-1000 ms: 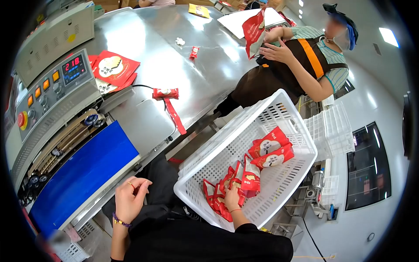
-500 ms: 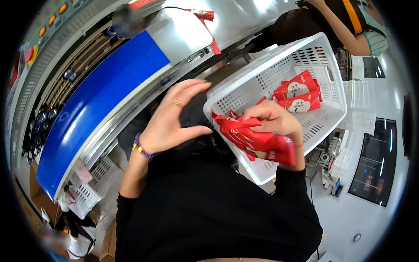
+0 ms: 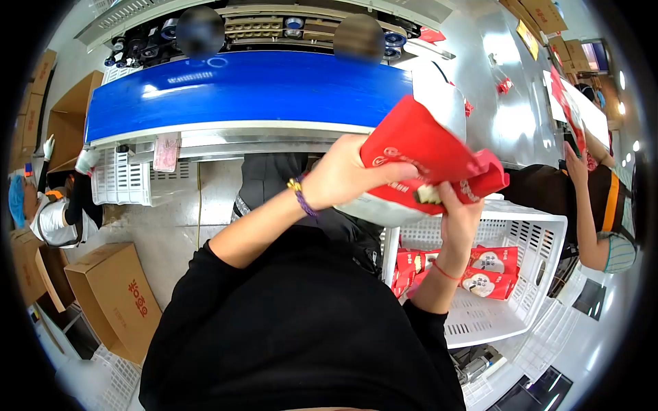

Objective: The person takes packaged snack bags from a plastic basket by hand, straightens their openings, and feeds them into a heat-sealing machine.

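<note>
A red and white printed bag [image 3: 411, 147] is held up between my two hands, in front of the blue belt [image 3: 247, 92]. My left hand [image 3: 353, 175] grips its left side, the thumb lying across the red front. At the bag's lower right, my right hand [image 3: 460, 216] pinches the edge, where the red film is folded and crumpled. Below my right forearm, more red bags [image 3: 490, 282] lie in the white perforated basket [image 3: 541, 274]; the forearm hides part of them.
Behind the belt runs a machine with rollers [image 3: 295, 31]. The steel table [image 3: 493, 123] is at the upper right, with a co-worker [image 3: 589, 198] beside it holding a red bag. Another person [image 3: 62, 212] and an open cardboard box [image 3: 113, 298] are at the left.
The view has swung left towards the belt. My right hand has brought the bag up out of the basket, and my left hand, open before, has closed on it.
</note>
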Demonstrator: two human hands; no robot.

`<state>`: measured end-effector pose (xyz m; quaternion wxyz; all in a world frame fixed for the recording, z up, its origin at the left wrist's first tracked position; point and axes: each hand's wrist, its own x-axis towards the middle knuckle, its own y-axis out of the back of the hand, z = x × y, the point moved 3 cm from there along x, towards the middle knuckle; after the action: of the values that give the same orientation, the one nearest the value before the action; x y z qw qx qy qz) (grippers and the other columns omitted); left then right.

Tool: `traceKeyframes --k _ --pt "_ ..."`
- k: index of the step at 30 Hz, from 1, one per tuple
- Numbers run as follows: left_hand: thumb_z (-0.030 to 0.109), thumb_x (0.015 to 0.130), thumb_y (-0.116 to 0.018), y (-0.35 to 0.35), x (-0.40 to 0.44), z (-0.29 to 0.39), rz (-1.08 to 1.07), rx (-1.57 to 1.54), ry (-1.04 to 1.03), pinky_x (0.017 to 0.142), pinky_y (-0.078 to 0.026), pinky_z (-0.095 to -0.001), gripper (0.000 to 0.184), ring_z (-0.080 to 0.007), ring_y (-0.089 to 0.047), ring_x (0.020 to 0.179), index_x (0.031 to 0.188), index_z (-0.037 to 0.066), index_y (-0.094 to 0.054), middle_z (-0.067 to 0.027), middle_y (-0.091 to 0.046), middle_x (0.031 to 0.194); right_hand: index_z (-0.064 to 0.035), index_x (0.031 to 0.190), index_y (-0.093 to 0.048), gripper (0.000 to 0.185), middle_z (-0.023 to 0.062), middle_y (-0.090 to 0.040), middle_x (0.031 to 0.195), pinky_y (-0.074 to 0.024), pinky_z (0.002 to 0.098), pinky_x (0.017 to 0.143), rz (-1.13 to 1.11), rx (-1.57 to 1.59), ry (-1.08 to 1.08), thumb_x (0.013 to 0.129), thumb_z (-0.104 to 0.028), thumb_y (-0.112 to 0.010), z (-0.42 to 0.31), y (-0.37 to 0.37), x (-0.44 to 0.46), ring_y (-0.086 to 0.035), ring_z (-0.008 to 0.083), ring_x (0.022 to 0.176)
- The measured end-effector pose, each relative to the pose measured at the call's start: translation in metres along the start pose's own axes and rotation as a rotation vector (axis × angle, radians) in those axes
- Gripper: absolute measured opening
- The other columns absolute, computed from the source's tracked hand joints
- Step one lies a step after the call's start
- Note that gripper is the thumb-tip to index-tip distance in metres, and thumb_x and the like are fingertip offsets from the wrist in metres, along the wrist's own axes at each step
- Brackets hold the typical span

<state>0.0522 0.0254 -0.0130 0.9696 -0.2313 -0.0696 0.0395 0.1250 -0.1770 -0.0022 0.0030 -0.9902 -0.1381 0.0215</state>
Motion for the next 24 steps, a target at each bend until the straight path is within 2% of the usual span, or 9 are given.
traceKeyframes --k 1,4,7,10,15,17,19,23,24 --pt "0.024 0.093 -0.063 0.01 -0.001 0.007 -0.038 0.153 0.407 0.066 -0.049 -0.0225 0.026 -0.0049 -0.058 0.073 0.104 0.0 -0.065 0.0013 -0.064 0.081 0.0009 0.118 -0.055 0.042 0.0084 -0.063 0.111 -0.049 0.032 0.087 0.033 0.036 0.011 0.078 0.008 -0.069 0.003 0.004 0.008 -0.061 0.0148 0.095" --pt "0.023 0.095 -0.061 0.024 0.021 -0.013 0.017 0.175 0.153 0.078 -0.048 -0.0223 0.029 -0.0029 -0.057 0.085 0.113 0.0 -0.061 0.0027 -0.065 0.093 0.0013 0.108 -0.062 0.022 0.0081 -0.066 0.105 -0.0503 0.0294 0.083 -0.055 0.126 0.049 0.086 -0.001 -0.067 0.015 0.029 0.031 -0.062 0.0142 0.093" --pt "0.019 0.085 -0.073 0.041 0.051 -0.007 0.183 0.704 -0.145 0.07 -0.045 -0.0213 0.019 -0.0051 -0.052 0.076 0.088 0.001 -0.07 0.002 -0.064 0.081 0.0026 0.102 -0.066 0.019 0.0054 -0.067 0.1 -0.0493 0.0257 0.077 -0.128 0.154 0.055 0.091 -0.013 -0.065 0.02 0.036 0.058 -0.06 0.0101 0.087" --pt "0.028 0.082 -0.073 0.043 0.077 -0.037 0.339 0.482 -0.037 0.07 -0.048 -0.0279 0.028 -0.0123 -0.059 0.065 0.088 0.001 -0.073 -0.0072 -0.071 0.076 0.0058 0.097 -0.068 0.028 0.0005 -0.068 0.085 -0.0435 0.0201 0.072 0.088 -0.405 0.206 0.087 -0.02 -0.072 0.019 0.041 0.095 -0.052 0.0029 0.077" --pt "0.031 0.087 -0.066 0.049 0.121 -0.071 0.359 0.464 0.086 0.065 -0.05 -0.0289 0.031 -0.015 -0.065 0.065 0.088 0.001 -0.072 -0.01 -0.071 0.076 0.0047 0.106 -0.065 0.025 0.0062 -0.068 0.099 -0.0502 0.0258 0.077 -0.187 -0.027 -0.072 0.095 -0.017 -0.06 0.032 0.08 0.152 -0.061 0.0103 0.087" --pt "0.028 0.093 -0.062 0.057 0.141 -0.082 0.365 0.458 0.189 0.072 -0.048 -0.0213 0.032 -0.0053 -0.062 0.077 0.096 -0.003 -0.071 -0.0038 -0.072 0.088 0.0048 0.105 -0.065 0.025 0.0058 -0.068 0.096 -0.0504 0.0238 0.072 -0.224 -0.038 -0.083 0.095 -0.017 -0.06 0.037 0.092 0.169 -0.061 0.009 0.082" --pt "0.026 0.092 -0.062 0.065 0.154 -0.088 0.371 0.436 0.213 0.072 -0.047 -0.0214 0.03 -0.0054 -0.062 0.078 0.095 -0.002 -0.071 -0.0039 -0.071 0.088 0.0051 0.103 -0.066 0.025 0.0056 -0.069 0.091 -0.05 0.0216 0.065 -0.152 -0.395 -0.024 0.095 -0.018 -0.06 0.034 0.082 0.181 -0.061 0.0079 0.074" --pt "0.023 0.088 -0.062 0.078 0.167 -0.089 0.467 0.459 0.254 0.061 -0.043 -0.023 0.028 -0.0066 -0.056 0.065 0.089 -0.004 -0.07 -0.0026 -0.068 0.078 0.0049 0.114 -0.058 0.031 0.0045 -0.067 0.081 -0.0477 0.0187 0.061 -0.045 -0.234 -0.024 0.091 -0.014 -0.065 0.032 0.051 0.199 -0.059 0.0059 0.068" --pt "0.024 0.087 -0.063 0.078 0.165 -0.079 0.486 0.518 0.29 0.06 -0.043 -0.0229 0.029 -0.007 -0.055 0.064 0.087 -0.004 -0.069 -0.0033 -0.067 0.077 0.0005 0.104 -0.055 0.024 0.0025 -0.064 0.077 -0.0459 0.0195 0.059 -0.02 -0.183 -0.065 0.088 -0.012 -0.068 0.034 0.047 0.204 -0.057 0.0049 0.067"
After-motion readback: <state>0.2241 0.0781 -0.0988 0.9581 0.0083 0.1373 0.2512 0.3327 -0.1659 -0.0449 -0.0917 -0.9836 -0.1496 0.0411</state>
